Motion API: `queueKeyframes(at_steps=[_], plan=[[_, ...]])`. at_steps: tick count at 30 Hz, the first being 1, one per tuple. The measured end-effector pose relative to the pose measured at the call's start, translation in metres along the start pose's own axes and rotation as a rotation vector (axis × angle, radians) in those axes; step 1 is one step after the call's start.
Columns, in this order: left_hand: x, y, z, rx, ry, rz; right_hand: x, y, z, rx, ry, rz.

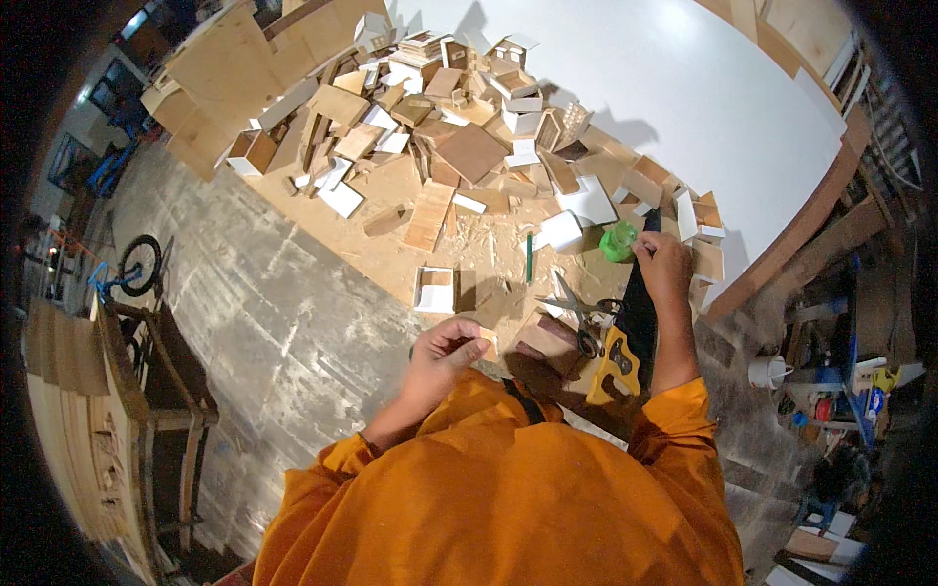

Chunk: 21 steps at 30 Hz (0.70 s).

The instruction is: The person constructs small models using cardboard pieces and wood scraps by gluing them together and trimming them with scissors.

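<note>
A worker in an orange garment stands over a crowded wooden surface, the left hand pinching a small pale piece, apparently wood, between thumb and fingers. Held just in front of the chest, the piece has its free end toward three o'clock. From where I stand it looks light and stiff, a scrap that should weigh next to nothing and slip little on bare skin, though something so small could chip or snap if squeezed hard. The best hold would seem to be by its edges, close to one end, leaving its faces free.

At about two o'clock from that hand, the right hand is at the edge of a translucent green container, thumb and fingertips drawn together; whether they grasp anything, I cannot tell. The container looks thin-walled and easily tipped, better steadied low on its sides.

Scissors lie splayed between two and three o'clock from the left hand, and the yellow handle of a saw sits near three. A small white box stands at twelve, beneath a heap of offcuts farther out, and a green pencil lies toward one.
</note>
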State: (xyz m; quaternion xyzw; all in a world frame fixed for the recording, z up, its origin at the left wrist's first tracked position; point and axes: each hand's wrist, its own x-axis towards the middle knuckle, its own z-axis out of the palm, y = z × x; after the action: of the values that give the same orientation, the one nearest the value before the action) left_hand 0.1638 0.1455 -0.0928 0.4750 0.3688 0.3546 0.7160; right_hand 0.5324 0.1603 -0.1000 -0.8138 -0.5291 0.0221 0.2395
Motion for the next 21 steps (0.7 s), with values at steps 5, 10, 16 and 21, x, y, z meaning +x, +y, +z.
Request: queueKeyframes(at_steps=[5,10,16,21], plan=[[0.025,-0.019,0.024,0.353,-0.174,0.227,0.003,0.006,0.000,-0.016,0.125,-0.145],[0.061,-0.009,0.068,0.567,-0.326,0.398,0.011,0.003,-0.002,0.047,-0.047,-0.047],[0.121,-0.008,0.116,0.937,-0.399,0.542,0.011,-0.005,-0.004,-0.113,-0.068,-0.197],[0.158,-0.037,0.130,1.016,-0.379,0.513,0.010,-0.005,-0.001,-0.028,-0.017,-0.249]])
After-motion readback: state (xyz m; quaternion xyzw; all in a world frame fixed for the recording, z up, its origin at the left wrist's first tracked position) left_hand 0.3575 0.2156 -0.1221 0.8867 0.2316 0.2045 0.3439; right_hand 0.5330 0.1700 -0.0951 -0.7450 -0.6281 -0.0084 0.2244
